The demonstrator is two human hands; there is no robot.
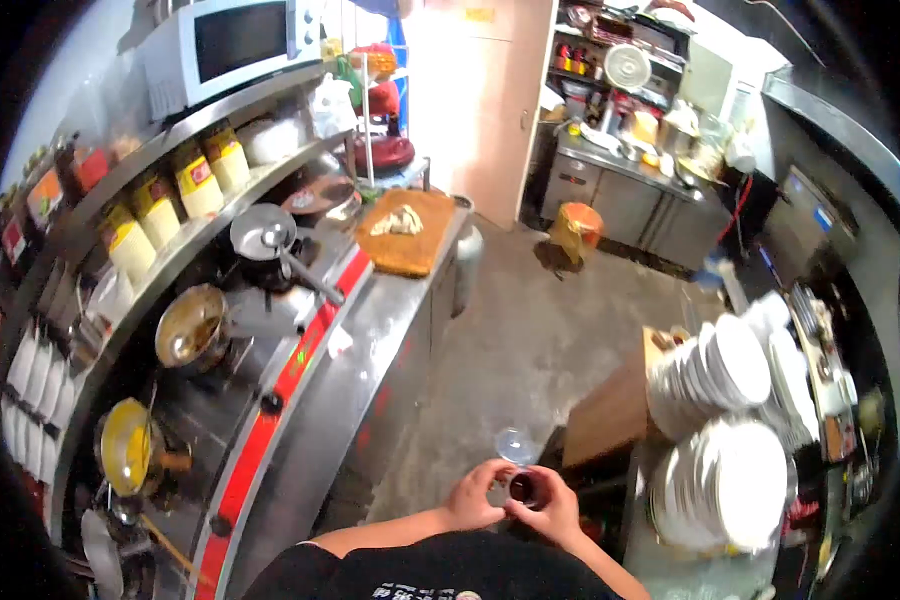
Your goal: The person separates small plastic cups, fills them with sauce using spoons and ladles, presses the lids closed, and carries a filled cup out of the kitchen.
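My left hand point(476, 496) and my right hand point(554, 508) are close together in front of my body, at the bottom middle of the head view. Between them is a small cup point(522, 488) with dark contents, its open top facing up toward me. The fingers of both hands curl around its sides, and my thumbs are on the near side. Just beyond the fingertips is a clear round lid point(514, 445); whether it is joined to the cup, I cannot tell. My fingers hide most of the cup's wall.
On the left, a steel stove counter point(315, 440) carries a saucepan point(263, 235), a wok point(192, 326) and a yellow pan point(126, 447). A cutting board point(406, 232) lies at its far end. Stacked white plates point(735, 485) stand close on my right. An orange bucket point(578, 225) is on the floor ahead.
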